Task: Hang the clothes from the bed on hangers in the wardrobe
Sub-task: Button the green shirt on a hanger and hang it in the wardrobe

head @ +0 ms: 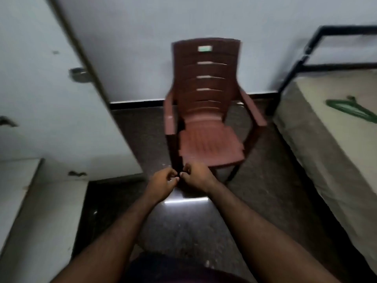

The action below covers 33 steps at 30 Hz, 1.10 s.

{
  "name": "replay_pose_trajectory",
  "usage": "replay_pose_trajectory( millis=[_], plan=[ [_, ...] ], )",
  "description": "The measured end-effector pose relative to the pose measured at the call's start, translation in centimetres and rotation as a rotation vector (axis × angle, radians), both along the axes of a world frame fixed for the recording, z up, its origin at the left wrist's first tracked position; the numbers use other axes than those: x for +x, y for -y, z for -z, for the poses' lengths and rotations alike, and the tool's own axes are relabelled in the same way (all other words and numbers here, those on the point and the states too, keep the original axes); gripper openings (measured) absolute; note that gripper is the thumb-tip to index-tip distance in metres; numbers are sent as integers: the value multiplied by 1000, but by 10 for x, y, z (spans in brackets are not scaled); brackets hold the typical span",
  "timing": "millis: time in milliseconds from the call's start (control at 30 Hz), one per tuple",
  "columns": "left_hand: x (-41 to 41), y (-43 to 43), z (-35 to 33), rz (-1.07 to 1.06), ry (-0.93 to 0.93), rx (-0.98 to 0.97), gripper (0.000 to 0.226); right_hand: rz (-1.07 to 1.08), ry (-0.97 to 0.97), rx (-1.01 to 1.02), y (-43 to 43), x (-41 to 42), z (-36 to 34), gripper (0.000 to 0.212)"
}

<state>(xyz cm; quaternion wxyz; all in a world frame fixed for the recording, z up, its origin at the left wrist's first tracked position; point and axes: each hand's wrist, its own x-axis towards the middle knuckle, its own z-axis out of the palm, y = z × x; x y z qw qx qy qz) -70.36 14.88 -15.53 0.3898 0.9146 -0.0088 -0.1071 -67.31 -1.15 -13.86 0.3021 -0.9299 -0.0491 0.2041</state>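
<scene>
From where I sit, the free room is a strip of dark floor [183,231] running from near me to the far wall [132,48], hemmed in on the left by the white wardrobe door [40,88] and a low white surface [30,201] near me, and on the right by the long edge of the bed [326,152]. A brown chair [208,139] stands across the far end of that strip, its back against the wall, with a narrow gap to each side. The floor is dark, speckled and glossy, with a bright streak of reflected light just under my hands. The chair is moulded plastic with a slatted back, ribbed seat and 2 curved armrests. The wardrobe door is flat and pale with scuffs and a metal handle [78,74]. The bed has a beige mattress inside a black metal frame [318,37], and 1 green hanger [350,110] lies flat on it at the far right, well apart from my hands. Both bare forearms reach forward and converge near the chair's front edge. The left hand [163,181] and right hand [196,176] meet at the fingertips, the fingers of each curled in; I see nothing held in either, though the picture is blurred there.
</scene>
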Motion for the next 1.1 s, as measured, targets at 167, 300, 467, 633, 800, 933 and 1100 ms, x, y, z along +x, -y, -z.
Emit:
replay_pose_trajectory(
  millis=[167, 300, 467, 633, 800, 933, 1100],
  plan=[
    [15, 139, 1, 229, -54, 16, 17, 436, -26, 47, 145, -35, 13, 25],
    [32, 226, -3, 407, -78, -21, 16, 733, 2, 108, 221, -47, 17, 17],
    [67, 327, 8, 583, -102, -66, 15, 947, -1, 123, 297, -36, 21, 17],
    [121, 431, 20, 771, -95, -70, 27, 1090, -73, 31, 385, -10, 12, 16],
    [168, 527, 14, 915, -121, -88, 27, 1243, -93, -18, 466, 17, -8, 15],
    [188, 590, 4, 1021, -116, -88, 25, 1366, -3, 25, 511, 32, -8, 17],
    [198, 673, 5, 1147, -127, -62, 21, 1503, 67, 114, 574, 36, 0, 22]
  ],
)
